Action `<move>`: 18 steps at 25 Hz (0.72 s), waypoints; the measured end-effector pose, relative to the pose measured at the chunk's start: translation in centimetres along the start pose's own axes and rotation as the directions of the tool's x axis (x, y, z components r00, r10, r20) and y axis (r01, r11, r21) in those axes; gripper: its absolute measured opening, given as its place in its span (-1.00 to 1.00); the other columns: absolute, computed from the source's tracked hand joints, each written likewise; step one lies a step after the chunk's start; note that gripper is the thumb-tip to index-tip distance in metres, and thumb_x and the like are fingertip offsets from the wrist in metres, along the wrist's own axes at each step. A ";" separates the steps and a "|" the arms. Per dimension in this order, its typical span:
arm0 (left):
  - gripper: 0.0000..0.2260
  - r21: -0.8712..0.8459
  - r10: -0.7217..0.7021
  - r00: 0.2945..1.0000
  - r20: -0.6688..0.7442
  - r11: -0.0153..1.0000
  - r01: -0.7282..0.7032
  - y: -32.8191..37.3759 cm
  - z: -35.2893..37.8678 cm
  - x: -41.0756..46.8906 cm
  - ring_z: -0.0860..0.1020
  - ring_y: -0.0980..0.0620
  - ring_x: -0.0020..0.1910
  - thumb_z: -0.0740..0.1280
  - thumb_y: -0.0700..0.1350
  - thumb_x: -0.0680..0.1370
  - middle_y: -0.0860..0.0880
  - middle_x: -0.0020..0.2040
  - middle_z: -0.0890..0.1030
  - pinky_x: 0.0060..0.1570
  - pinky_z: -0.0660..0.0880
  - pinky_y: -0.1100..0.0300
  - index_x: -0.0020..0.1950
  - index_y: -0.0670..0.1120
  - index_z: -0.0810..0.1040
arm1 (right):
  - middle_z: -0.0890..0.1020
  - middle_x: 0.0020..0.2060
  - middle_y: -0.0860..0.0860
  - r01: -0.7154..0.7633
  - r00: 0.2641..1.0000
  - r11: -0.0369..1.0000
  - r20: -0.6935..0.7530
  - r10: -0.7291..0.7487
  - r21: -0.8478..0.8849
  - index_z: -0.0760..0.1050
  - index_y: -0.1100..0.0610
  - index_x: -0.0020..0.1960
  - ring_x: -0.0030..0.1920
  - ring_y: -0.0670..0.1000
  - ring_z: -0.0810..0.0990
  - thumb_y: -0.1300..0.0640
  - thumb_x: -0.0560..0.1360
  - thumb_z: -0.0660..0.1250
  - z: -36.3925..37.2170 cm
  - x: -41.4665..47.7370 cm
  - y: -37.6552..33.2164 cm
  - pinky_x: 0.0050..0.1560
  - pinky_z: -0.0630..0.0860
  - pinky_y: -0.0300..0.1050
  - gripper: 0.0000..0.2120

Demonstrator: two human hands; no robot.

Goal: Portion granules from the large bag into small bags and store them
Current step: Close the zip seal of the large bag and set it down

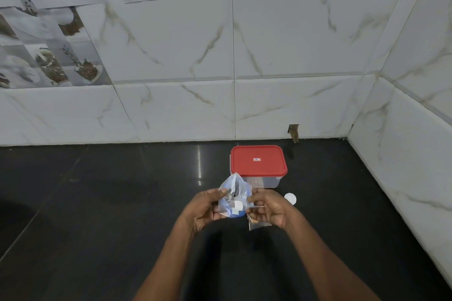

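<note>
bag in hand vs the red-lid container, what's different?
The bag is soft, crumpled and blue-tinted; the container is rigid and rectangular with a red lid. The bag is held up, pinched by the left hand and right hand; the container sits untouched on the counter, lid on. Both look see-through.

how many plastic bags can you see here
2: a bluish bag held between the left hand and right hand, and a smaller clear bag hanging below the right hand. Others may hide inside the shut red-lidded box.
</note>
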State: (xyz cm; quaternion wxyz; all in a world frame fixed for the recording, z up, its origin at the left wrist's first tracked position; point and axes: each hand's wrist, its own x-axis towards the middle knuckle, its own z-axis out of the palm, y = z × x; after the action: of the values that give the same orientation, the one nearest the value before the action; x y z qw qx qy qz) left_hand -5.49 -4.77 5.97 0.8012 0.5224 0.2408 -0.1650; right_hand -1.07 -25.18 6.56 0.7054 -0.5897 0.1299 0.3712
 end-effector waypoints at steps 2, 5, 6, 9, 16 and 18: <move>-0.77 -0.006 0.011 0.999 -0.047 1.000 -0.012 -0.1 0.1 0.1 0.71 -0.15 -0.19 0.45 -0.31 0.50 -0.29 0.01 0.70 -0.26 0.70 0.00 0.15 -0.33 0.61 | 0.66 -0.29 0.17 0.058 0.998 0.998 -0.019 -0.058 0.012 0.56 0.29 0.06 -0.39 0.02 0.63 0.37 0.45 0.41 -0.1 0.3 0.4 -0.43 0.55 -0.21 -0.81; -0.89 0.384 0.219 0.924 -0.312 0.919 -0.088 -0.4 1.2 0.6 0.65 -0.09 -0.34 0.45 -0.42 0.43 -0.20 -0.23 0.67 -0.36 0.64 0.06 -0.12 -0.26 0.63 | 0.58 -0.44 0.10 0.147 0.956 0.944 -0.201 -0.212 -0.295 0.54 0.24 -0.13 -0.49 0.04 0.56 0.31 0.39 0.46 1.3 1.3 1.2 -0.47 0.43 -0.18 -0.89; -0.88 0.557 0.337 0.857 -0.390 0.828 -0.072 -0.4 1.6 0.8 0.64 -0.08 -0.34 0.43 -0.40 0.41 -0.15 -0.28 0.66 -0.34 0.63 0.05 -0.20 -0.20 0.61 | 0.58 -0.41 0.08 0.127 0.909 0.849 -0.281 -0.306 -0.513 0.49 0.18 -0.20 -0.42 0.09 0.59 0.24 0.39 0.43 1.9 1.5 1.1 -0.42 0.40 -0.16 -0.88; -0.85 0.773 0.545 0.691 -0.475 0.634 0.032 -1.0 2.6 0.1 0.54 -0.12 -0.24 0.28 -0.38 0.42 -0.05 -0.26 0.56 -0.27 0.44 0.11 -0.18 -0.15 0.53 | 0.63 -0.10 0.07 -0.117 0.757 0.396 -0.340 -0.558 -0.911 0.50 0.11 -0.04 -0.03 0.17 0.63 0.12 0.46 0.28 3.2 1.1 0.9 -0.23 0.38 -0.12 -0.89; -0.77 0.729 0.531 0.662 -0.529 0.684 0.034 -1.0 0.7 0.5 0.53 -0.14 -0.21 0.22 -0.40 0.42 -0.10 -0.19 0.63 -0.21 0.41 0.13 -0.12 -0.15 0.60 | 0.65 0.04 0.22 0.176 0.980 0.969 -0.064 -0.189 -0.174 0.49 0.23 0.11 -0.15 0.13 0.70 0.30 0.43 0.48 1.7 1.5 1.0 -0.12 0.68 0.05 -0.71; -0.77 0.723 0.520 0.663 -0.539 0.689 0.047 -1.0 0.0 0.9 0.55 -0.16 -0.21 0.22 -0.38 0.44 -0.15 -0.18 0.65 -0.22 0.40 0.14 -0.13 -0.17 0.64 | 0.66 0.06 0.29 0.163 0.985 0.987 0.057 -0.164 0.014 0.52 0.31 0.18 -0.07 0.19 0.69 0.30 0.44 0.48 0.8 1.1 0.6 -0.06 0.67 0.02 -0.67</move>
State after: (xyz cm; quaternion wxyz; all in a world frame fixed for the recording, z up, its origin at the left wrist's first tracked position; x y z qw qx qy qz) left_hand -5.27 -5.13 4.73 0.4068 0.8282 0.3752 0.0885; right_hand -0.88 -24.02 5.67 0.7395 -0.5842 0.0622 0.3285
